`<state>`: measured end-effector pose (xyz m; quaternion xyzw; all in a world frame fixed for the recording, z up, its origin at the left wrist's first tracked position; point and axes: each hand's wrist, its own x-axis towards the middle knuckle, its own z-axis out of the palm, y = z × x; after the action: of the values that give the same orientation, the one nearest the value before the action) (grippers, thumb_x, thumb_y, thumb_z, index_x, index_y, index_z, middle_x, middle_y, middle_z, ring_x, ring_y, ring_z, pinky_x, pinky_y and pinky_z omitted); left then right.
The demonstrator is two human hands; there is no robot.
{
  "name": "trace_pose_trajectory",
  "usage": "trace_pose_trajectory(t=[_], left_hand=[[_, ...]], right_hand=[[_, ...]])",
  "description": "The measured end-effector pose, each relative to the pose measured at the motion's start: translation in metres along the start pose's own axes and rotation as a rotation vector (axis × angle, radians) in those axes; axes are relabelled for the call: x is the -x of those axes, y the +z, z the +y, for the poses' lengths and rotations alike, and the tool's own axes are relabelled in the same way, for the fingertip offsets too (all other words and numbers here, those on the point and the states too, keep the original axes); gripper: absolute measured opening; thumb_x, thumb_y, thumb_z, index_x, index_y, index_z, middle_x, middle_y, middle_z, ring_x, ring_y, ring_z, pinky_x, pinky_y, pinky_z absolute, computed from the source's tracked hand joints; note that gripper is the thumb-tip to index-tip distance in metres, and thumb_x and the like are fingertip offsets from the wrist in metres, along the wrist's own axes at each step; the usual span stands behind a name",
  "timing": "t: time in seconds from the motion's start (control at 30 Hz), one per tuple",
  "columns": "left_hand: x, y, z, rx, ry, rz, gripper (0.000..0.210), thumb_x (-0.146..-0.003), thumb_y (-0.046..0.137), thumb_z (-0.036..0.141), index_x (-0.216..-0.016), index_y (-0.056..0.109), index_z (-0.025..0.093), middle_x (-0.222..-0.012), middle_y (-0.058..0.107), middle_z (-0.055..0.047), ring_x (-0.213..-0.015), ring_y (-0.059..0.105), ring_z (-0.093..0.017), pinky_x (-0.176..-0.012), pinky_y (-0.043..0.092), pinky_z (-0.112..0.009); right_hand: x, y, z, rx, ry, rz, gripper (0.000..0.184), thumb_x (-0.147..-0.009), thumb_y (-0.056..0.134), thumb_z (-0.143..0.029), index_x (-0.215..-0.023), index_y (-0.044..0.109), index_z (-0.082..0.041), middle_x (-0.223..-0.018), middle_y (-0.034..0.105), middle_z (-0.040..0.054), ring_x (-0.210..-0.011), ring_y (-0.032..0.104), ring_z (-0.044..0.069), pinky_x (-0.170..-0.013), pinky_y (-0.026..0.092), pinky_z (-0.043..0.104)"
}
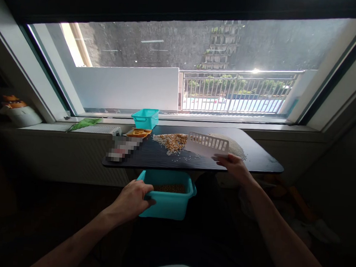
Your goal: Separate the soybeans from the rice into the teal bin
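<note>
The left hand (135, 195) grips the near left rim of the near tub (168, 207), a blue-green one. Its fingers are closed on the rim. The tub is just in front of the table (255, 155), lower than the top. Brown bits (171, 188) lie in it. What holds the tub up is too dark to tell.

To the right and a bit farther, the right hand (232, 166) pinches the white scoop (207, 147) by its near right end. The scoop is tipped up, with a row of slots along its far side. I cannot tell if it touches the table.

Left of the scoop is a pile of yellow and white bits (177, 141), with a few loose white ones near it. A pale pile (236, 147) lies behind the scoop and to its right.

On the table's left lie a blurred thing (123, 149) and, farther back, an orange packet (138, 133). The far tub (145, 119) stands behind the packet, by the window (159, 47).
</note>
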<state>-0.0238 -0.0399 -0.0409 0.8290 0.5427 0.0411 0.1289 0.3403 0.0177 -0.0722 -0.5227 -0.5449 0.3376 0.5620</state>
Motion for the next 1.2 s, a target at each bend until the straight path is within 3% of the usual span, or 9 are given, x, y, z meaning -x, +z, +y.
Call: trace_pose_trajectory(t=[0.13,0.37,0.6,0.83,1.2], left_hand=[[-0.004,0.003,0.005,0.017,0.026,-0.002,0.013,-0.079,0.064,0.030,-0.070,0.061,0.021,-0.078,0.061,-0.003,-0.086,0.061,-0.023,-0.080,0.043,-0.033],[-0.012,0.007,0.020,0.045,0.064,-0.004,0.014,-0.080,0.066,0.030,-0.070,0.062,0.021,-0.080,0.060,-0.003,-0.088,0.060,-0.023,-0.080,0.043,-0.033],[-0.016,0.012,0.024,0.056,0.094,0.012,0.012,-0.079,0.067,0.028,-0.070,0.062,0.020,-0.078,0.061,-0.003,-0.089,0.061,-0.024,-0.085,0.043,-0.034],[-0.017,0.015,0.026,0.049,0.119,0.031,0.016,-0.077,0.068,0.028,-0.066,0.059,0.021,-0.075,0.062,-0.003,-0.087,0.061,-0.024,-0.087,0.042,-0.034],[-0.015,0.011,0.025,0.042,0.122,0.020,0.014,-0.078,0.067,0.028,-0.068,0.061,0.021,-0.077,0.063,-0.003,-0.087,0.060,-0.024,-0.086,0.043,-0.035]], right_hand=[[-0.013,-0.009,0.007,0.003,-0.015,0.132,0.050,-0.057,0.081,-0.058,-0.085,0.077,-0.017,-0.082,0.077,0.0078,-0.077,0.071,0.023,-0.076,0.058,0.042],[-0.009,-0.007,0.016,0.023,-0.008,0.184,0.046,-0.058,0.081,-0.055,-0.084,0.077,-0.017,-0.077,0.076,0.0067,-0.073,0.071,0.023,-0.068,0.059,0.039],[0.006,0.000,0.017,0.017,-0.009,0.163,0.050,-0.057,0.080,-0.059,-0.084,0.077,-0.018,-0.079,0.077,0.0070,-0.074,0.072,0.024,-0.070,0.059,0.041],[-0.012,0.017,0.013,-0.022,0.021,0.139,0.046,-0.054,0.082,-0.057,-0.079,0.077,-0.018,-0.076,0.077,0.0063,-0.073,0.072,0.024,-0.071,0.060,0.040],[-0.008,0.012,0.000,-0.055,0.050,0.072,0.043,-0.057,0.084,-0.052,-0.082,0.077,-0.018,-0.083,0.078,0.0074,-0.081,0.074,0.025,-0.076,0.060,0.041]])
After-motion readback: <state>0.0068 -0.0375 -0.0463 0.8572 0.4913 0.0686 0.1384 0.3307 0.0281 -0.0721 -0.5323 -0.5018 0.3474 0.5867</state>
